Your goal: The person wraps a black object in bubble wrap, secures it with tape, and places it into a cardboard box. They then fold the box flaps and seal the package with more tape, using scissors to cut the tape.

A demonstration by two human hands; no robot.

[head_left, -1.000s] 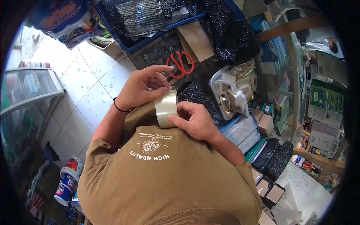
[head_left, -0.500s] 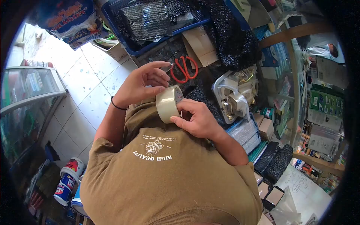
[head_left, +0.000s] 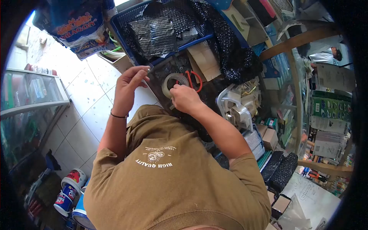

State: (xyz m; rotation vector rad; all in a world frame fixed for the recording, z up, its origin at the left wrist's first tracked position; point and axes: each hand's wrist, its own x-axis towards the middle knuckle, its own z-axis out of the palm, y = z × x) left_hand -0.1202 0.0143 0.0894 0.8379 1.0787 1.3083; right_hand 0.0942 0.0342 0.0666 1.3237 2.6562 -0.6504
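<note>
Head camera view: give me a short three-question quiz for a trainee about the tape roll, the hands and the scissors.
1. Multiple choice: which hand grips the roll of clear packing tape itself?
A. left hand
B. right hand
C. neither hand
2. True or false: the red-handled scissors are held in the left hand.
3. Fill the gap: the thin band on the left wrist is ___ in colour.

Key: 1 B. 2 False: the scissors lie on the dark clutter just beyond the roll, and no hand is on them. 3 black.
</note>
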